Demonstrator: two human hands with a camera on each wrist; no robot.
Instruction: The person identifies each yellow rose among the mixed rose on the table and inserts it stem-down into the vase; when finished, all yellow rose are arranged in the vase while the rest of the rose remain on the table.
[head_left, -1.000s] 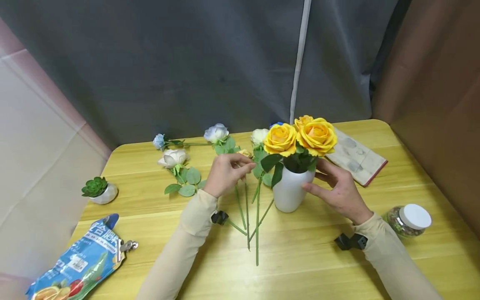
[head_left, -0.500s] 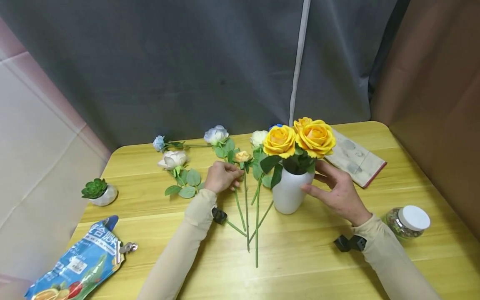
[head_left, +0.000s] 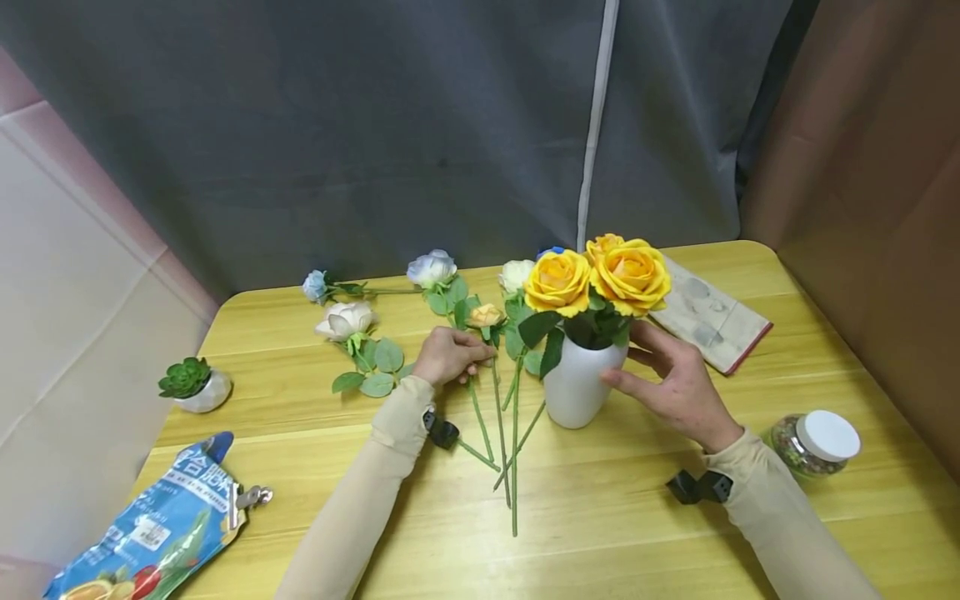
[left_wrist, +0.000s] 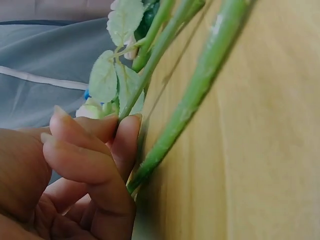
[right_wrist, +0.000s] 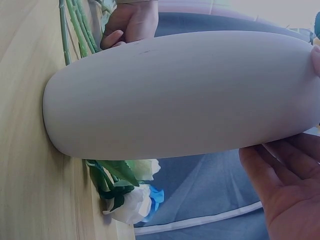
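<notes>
My left hand (head_left: 450,357) reaches among the flowers at mid-table. Its thumb and finger pinch the thin green stem (left_wrist: 152,75) of a peach-coloured rose (head_left: 485,316), just below the bloom. A thicker stem (left_wrist: 192,95) runs past the fingers in the left wrist view. To the right stands an upright white vase (head_left: 583,387) filled with large yellow roses (head_left: 632,277). My right hand (head_left: 675,382) holds this vase near its rim, thumb on the near side and fingers round the far side. In the right wrist view the vase (right_wrist: 175,95) hides most of the flowers behind it.
A cream rose (head_left: 347,320), a pale blue-white rose (head_left: 432,269) and a small blue flower (head_left: 315,286) lie left and behind. Around the edges are a potted succulent (head_left: 206,390), a clipped blue bag (head_left: 153,525), a lidded jar (head_left: 821,442) and a cloth-like flat piece (head_left: 708,312).
My left hand has come down towards the table, uncovering the peach rose, and now pinches its stem. That stem's lower end has swung slightly right. The right hand stays at the vase.
</notes>
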